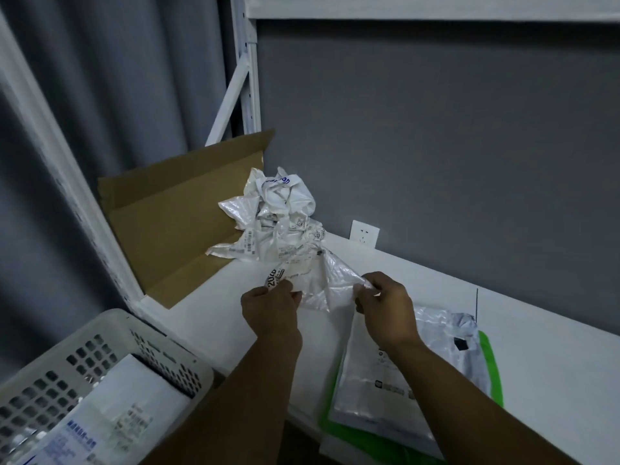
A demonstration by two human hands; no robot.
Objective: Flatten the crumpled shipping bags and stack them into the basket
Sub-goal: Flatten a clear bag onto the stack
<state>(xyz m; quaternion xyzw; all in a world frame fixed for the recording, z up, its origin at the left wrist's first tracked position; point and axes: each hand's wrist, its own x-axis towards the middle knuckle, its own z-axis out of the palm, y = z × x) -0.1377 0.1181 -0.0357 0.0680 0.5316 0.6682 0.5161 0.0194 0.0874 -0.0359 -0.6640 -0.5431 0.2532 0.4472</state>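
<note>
The job looks partly done. One flattened bag (110,411) already lies in the basket (110,317) at the near left, and a small stack of smoothed bags (385,391) rests on the bench (553,364) at the near right, over a green bag (490,364); that stack has not yet gone into the basket. A heap of crumpled bags (278,216) waits at the far side, against the open cardboard box (167,223).

The left hand (268,308) and right hand (385,313) each pinch an edge of one translucent shipping bag (322,286), held between them just above the bench, near the heap and possibly touching it; it is wrinkled, not yet flat.

The bare bench under the hands offers room for pressing the bag out. The near bench edge lies close behind the wrists, and the stack's near end reaches that edge, so it could slip off. The basket sits below the bench to the left, its mouth unobstructed. The wall and a wall socket (364,232) close off the far side.
</note>
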